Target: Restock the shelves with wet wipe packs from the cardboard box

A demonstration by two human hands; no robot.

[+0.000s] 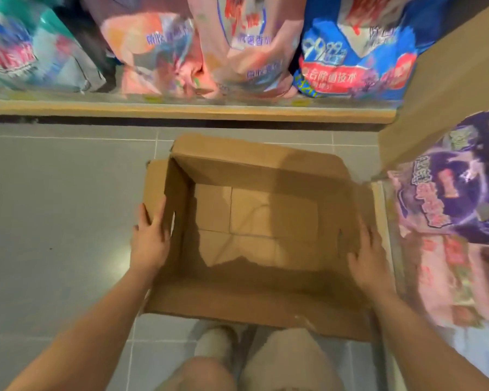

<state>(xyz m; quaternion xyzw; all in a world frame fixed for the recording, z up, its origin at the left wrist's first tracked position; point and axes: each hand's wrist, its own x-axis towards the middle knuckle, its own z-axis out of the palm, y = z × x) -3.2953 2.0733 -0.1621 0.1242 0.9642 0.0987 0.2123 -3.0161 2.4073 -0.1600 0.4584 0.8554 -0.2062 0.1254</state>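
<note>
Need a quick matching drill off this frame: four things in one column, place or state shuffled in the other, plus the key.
Things
1. cardboard box
2. left hand
3. right hand
4. blue bag

Places or states
A. flat against the box's right wall
B. on the shelf, upper right
C. open on the floor, no packs visible inside
D. flat against the box's left flap

Pairs: 1-C, 2-D, 3-A, 4-B
</note>
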